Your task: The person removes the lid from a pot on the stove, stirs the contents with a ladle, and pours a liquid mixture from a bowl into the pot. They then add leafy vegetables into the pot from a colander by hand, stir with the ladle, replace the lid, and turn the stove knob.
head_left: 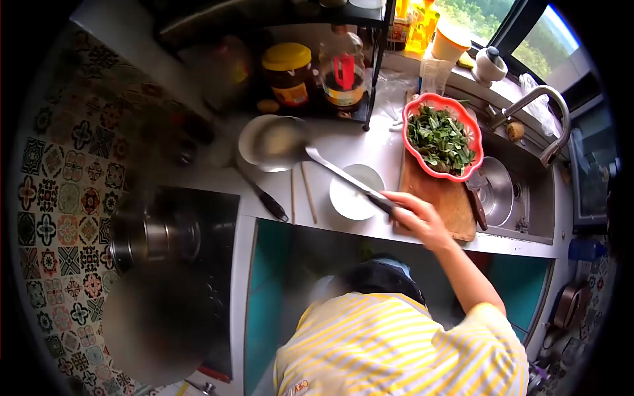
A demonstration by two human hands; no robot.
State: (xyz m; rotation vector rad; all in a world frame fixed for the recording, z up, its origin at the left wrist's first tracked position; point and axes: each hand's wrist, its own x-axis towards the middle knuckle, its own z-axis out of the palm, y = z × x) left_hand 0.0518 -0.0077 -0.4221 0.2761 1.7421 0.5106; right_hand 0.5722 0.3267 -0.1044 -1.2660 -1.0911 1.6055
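My right hand point(419, 218) is closed around the dark grip of a metal ladle point(337, 173), which reaches left across the counter. Its blurred bowl end hangs over a white dish point(251, 142); something pale shows there, too blurred to name. Below the handle, near my fingers, stands a white bowl point(356, 206). Two chopsticks point(308, 191) and a black-handled utensil point(265, 199) lie to the left of it. Behind my right hand, a red scalloped basket point(477, 132) of chopped green leaves rests partly over a wooden cutting board point(439, 204). My left hand is out of sight.
A knife handle point(477, 210) lies at the board's right edge. Further right are a metal basin point(498, 191), the sink point(541, 198) and its faucet point(561, 109). A steel pot point(155, 234) stands on the dark stove at left. Jars and bottles stand on the rack behind.
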